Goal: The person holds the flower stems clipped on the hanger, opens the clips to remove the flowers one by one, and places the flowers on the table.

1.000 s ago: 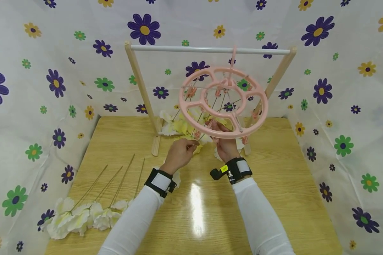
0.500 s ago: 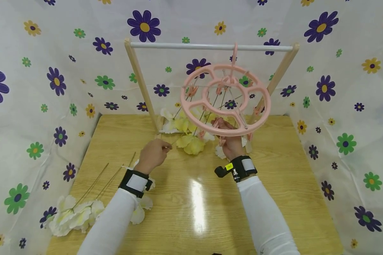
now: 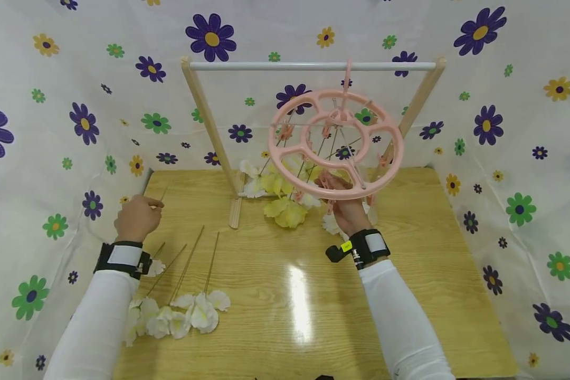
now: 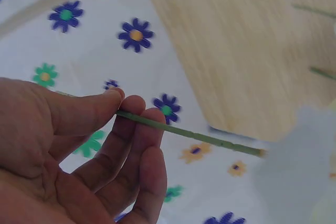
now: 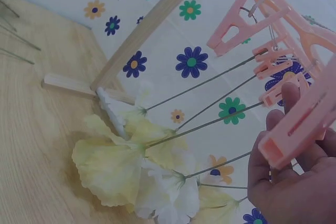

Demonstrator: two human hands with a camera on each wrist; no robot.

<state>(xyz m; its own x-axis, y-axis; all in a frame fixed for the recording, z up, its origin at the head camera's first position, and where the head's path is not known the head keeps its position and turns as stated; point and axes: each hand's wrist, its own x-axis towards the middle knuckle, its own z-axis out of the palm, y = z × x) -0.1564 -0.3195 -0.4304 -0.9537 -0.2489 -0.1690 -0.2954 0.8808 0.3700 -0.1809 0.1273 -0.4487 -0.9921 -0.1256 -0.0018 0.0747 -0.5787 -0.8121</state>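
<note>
Loose white flowers [image 3: 202,315] lie on the worktop [image 3: 266,327] at 7 to 8 o'clock, four stems showing, tips toward 12; left sleeve [image 3: 89,322] covers some, no exact count. Judged as the part left to hang.

Left hand [image 3: 136,219] at 9 o'clock, near the worktop's left edge: thumb and fingertips pinch a green stem [image 4: 194,136], other fingers loosely bent. Stem tip pokes out free, in no clip. White petals [image 3: 157,267] show by that wrist; can't tell if same flower. Reads as one picked up, not clipped yet.

Right hand [image 3: 348,209] at 3 o'clock, under the front rim of the hanger [image 3: 398,149]: fingers curled up at a pink clip [image 3: 325,178], looks like a grip; how far it's squeezed, can't tell. Nearer clip [image 5: 286,145] in front of the palm; contact unclear.

Hung flowers [image 5: 113,169], yellow and white, mid-dial, blooms low, stems slanting up; at least three stems plainly reach clips, others partly hidden. So: partly done, not finished. Upper clip [image 5: 244,1] shows no stem.

Hanger itself round, pink, at 1 to 2 o'clock, hooked on the white bar [image 3: 266,66] of the wooden rack [image 3: 206,111] at 12. Flower-print cloth [image 3: 256,31] behind.
</note>
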